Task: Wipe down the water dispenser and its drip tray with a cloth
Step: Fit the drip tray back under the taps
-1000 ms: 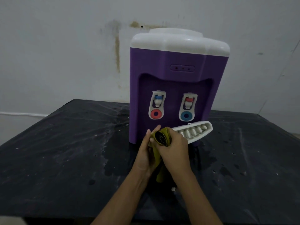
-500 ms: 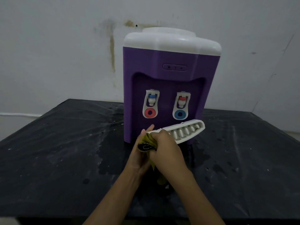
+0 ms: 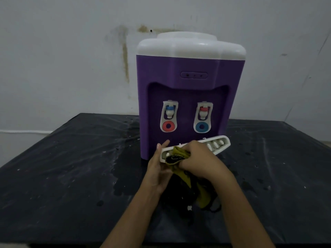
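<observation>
Left of the water dispenser [image 3: 189,83], a broad stretch of black table [image 3: 71,167] runs out to its left edge. The left hand [image 3: 157,169] stands upright with fingers fairly straight, its palm bracing the left end of the white drip tray [image 3: 216,144]. The tray is lifted just in front of the dispenser's base and tilted, right end higher. The right hand [image 3: 200,161] curls round a yellow-green cloth [image 3: 176,156] (black print on it) and presses it onto the tray's slots; the cloth's tail hangs below the hands. More tabletop reaches to the right edge. The surface shows wet patches [image 3: 118,187] and pale streaks. Behind is a grey-white wall [image 3: 53,51] with a brown vertical stain [image 3: 125,56].
</observation>
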